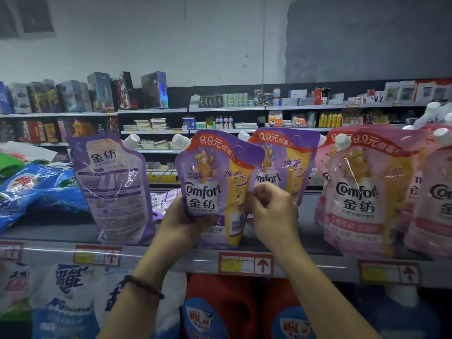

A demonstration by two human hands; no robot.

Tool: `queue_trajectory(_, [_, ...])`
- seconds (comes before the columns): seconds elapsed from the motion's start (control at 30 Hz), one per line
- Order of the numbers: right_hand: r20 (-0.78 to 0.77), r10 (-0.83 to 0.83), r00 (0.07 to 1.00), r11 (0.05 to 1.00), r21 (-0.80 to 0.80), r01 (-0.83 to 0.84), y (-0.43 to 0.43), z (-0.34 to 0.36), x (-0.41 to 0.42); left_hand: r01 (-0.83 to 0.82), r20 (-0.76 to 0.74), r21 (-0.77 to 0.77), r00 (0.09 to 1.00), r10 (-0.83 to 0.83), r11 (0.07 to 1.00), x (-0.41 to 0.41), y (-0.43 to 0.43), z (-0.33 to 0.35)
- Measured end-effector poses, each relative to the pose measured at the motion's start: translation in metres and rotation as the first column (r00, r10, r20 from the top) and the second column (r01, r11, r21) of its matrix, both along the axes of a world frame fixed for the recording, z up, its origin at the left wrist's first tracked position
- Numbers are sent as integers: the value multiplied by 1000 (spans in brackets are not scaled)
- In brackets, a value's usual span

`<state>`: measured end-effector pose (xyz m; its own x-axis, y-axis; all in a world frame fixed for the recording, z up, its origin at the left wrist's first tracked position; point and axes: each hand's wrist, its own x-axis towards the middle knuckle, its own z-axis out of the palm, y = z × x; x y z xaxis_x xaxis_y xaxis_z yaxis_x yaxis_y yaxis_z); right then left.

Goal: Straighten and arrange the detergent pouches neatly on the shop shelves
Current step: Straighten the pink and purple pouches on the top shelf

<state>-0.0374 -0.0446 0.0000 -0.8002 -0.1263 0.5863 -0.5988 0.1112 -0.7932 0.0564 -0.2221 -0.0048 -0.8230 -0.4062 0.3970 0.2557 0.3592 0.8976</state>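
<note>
Head view (only view):

- Front purple pouch (215, 189) stood upright on the shelf (171, 258), near its front edge, printed face toward the camera, white spout cap at top left.
- Left hand (181, 223) gripped the pouch's lower left side: thumb lay across the front panel, fingers wrapped behind and out of sight.
- Right hand (271, 211) was curled narrow at the pouch's right edge and appeared to pinch that edge between thumb and fingers. The exact contact point was partly hidden by the knuckles.
- A dark beaded bracelet (144, 286) sat on the left wrist.
- Second purple pouch (286, 157) stood upright just behind and to the right of the held one, face forward, its lower part covered by the right hand.
- Reversed purple pouch (115, 189) stood to the left, apart from the held one, back label toward the camera, leaning slightly.
- Another small purple pouch (163, 199) lay flat in the gap between those two, mostly hidden.
- Pink pouches (359, 192) stood in an overlapping row at the right end of the same shelf, faces forward.
- A blue bag (36, 189) lay slumped on its side at the left end.
- A red-framed price label (245, 264) with an up arrow sat on the shelf's front strip, below the held pouch.
- On the level below: white-and-blue bags (68, 302) at left, red bottles (220, 302) in the middle.
- Far shelves along the wall carried boxed goods (151, 90), too small to read.
</note>
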Motion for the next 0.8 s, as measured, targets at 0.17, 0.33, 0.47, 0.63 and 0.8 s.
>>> queue_trajectory(0.17, [-24,-113,993,993,19,113,18,3,-4,56,13,1,998,-56,998,-9,9,2])
queue_trajectory(0.33, [-27,-189,982,982,17,190,40,3,-9,126,-7,49,992,-125,991,-22,28,-1])
queue_trajectory(0.47, [-31,-239,971,971,9,239,56,1,-7,177,-25,65,984,-176,982,-31,45,-2])
queue_trajectory(0.63, [-105,-377,920,917,98,387,74,-1,-1,225,-45,72,974,-222,972,-36,64,-3])
queue_trajectory(0.8, [-95,-397,913,910,93,405,81,-2,14,232,-61,72,972,-228,970,-41,75,-1])
